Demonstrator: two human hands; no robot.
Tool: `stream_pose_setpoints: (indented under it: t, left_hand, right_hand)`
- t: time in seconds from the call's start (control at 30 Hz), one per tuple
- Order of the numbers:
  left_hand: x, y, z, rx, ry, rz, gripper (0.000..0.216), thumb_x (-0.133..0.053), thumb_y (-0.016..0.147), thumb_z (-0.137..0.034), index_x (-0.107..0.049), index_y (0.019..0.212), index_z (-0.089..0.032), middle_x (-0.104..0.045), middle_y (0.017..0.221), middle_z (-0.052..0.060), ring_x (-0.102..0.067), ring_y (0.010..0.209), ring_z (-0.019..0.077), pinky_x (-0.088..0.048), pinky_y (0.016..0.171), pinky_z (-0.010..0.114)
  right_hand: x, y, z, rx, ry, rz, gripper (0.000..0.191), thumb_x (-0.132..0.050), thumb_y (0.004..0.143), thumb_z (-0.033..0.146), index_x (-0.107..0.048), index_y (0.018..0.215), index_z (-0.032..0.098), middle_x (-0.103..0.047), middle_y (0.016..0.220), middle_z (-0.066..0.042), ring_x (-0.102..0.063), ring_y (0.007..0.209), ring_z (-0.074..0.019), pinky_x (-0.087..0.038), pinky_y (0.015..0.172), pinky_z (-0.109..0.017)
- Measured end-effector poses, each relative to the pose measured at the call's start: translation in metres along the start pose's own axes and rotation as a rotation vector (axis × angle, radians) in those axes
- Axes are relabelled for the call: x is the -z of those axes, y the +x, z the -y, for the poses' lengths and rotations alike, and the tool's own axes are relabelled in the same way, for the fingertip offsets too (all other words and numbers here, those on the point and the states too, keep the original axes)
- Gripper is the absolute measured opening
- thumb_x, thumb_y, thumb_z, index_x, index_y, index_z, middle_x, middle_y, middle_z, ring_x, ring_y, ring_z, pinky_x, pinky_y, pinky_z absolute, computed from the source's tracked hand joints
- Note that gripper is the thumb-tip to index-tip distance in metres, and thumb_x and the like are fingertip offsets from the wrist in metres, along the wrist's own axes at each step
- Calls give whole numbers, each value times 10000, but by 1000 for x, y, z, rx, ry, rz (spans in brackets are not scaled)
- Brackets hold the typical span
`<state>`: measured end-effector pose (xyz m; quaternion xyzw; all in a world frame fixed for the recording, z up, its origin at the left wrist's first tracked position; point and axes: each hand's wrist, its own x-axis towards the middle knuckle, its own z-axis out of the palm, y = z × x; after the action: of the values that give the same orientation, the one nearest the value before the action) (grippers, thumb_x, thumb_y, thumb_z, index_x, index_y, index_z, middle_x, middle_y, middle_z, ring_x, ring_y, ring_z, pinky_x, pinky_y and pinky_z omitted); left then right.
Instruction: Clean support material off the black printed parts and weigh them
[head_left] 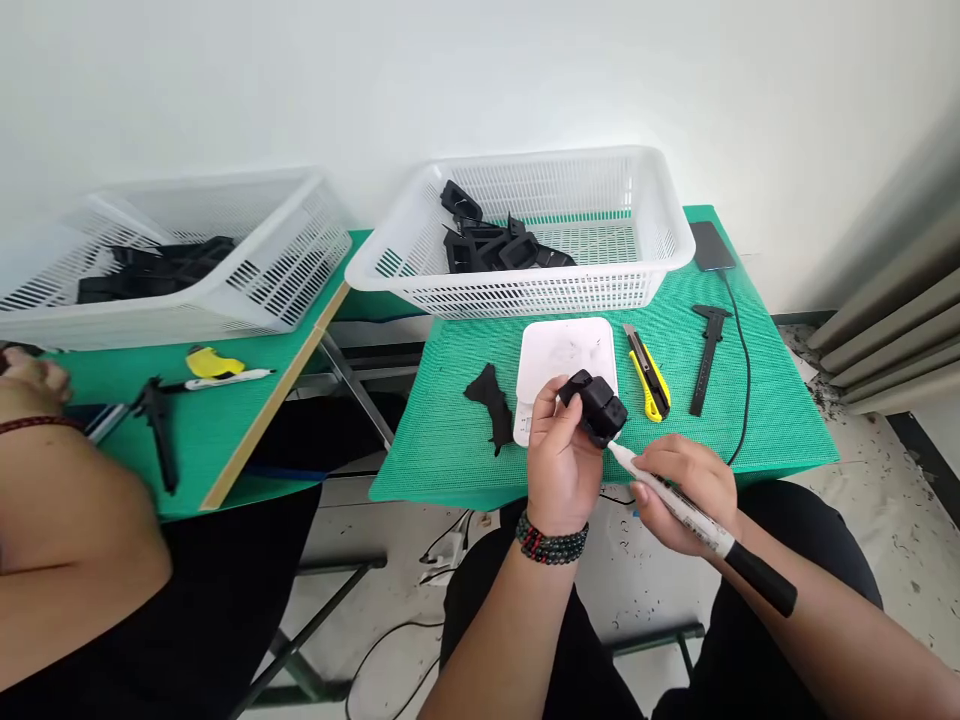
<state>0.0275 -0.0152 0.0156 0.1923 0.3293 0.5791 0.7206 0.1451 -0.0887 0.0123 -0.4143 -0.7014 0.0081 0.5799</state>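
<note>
My left hand (559, 455) is closed around a small black plastic part (596, 405), held up over the near edge of the green table (780, 420). My right hand (686, 490) grips a white marker (694, 520) with a black cap end, and its tip touches the lower side of the part. A beaded bracelet (551, 545) circles my left wrist. Just behind the part sits a white digital scale (566, 355). A loose black plastic piece (489, 400) lies to the scale's left.
A white basket (645, 250) with several black parts stands at the back. A yellow utility knife (649, 380), black caliper (706, 355) and phone (711, 245) with cable lie right. Another person's arm (67, 520) rests at a neighbouring table holding a second basket (285, 270).
</note>
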Motion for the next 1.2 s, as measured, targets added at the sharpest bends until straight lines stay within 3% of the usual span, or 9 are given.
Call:
stream_pose_setpoints:
  t: [0.33,0.5,0.6,0.73,0.83,1.2]
  left_hand:
    - [-1,-2,5,95,-71,71,244,-806,759,-210,-590,864,-249,-729,878,-35,-663,744,137,-498,736,280]
    - [-2,-2,7,111,-86,42,305,-838,721,-184,-573,861,-241,-729,867,-37,-652,703,117,-483,652,245]
    - [-3,-3,6,108,-86,58,316,-843,717,-189,-561,851,-240,-741,898,-22,-675,748,131,-506,684,256]
    - [-3,-3,6,105,-72,71,305,-836,726,-186,-559,839,-242,-740,905,-24,-696,778,142,-528,708,265]
    - [-2,-2,5,100,-59,61,292,-828,739,-183,-561,841,-244,-740,920,-25,-707,806,146,-541,716,264]
    - [2,2,5,70,-57,54,281,-826,740,-189,-575,853,-244,-753,923,-18,-713,797,146,-539,675,250]
  right_hand:
    - [-2,-5,-5,-133,-26,20,263,-646,897,145,-631,1152,207,-707,903,-82,-685,778,-186,-598,673,-310]
    - [-3,-7,-7,-137,-71,-17,266,-639,904,143,-634,1161,209,-716,932,-88,-692,787,-189,-600,681,-318]
    - [-4,-4,-6,-170,-105,-16,243,-640,906,146,-643,1140,214,-726,936,-85,-698,785,-187,-598,686,-316]
    - [-2,-1,-2,-243,-89,12,61,-613,912,161,-652,935,202,-691,762,-41,-656,648,-153,-538,579,-267]
    - [-1,0,1,-304,30,44,157,-570,915,178,-582,763,214,-584,590,20,-533,493,-114,-429,470,-241]
    - [2,3,3,-245,1,-29,83,-582,903,163,-623,856,219,-638,621,17,-573,490,-115,-456,481,-235]
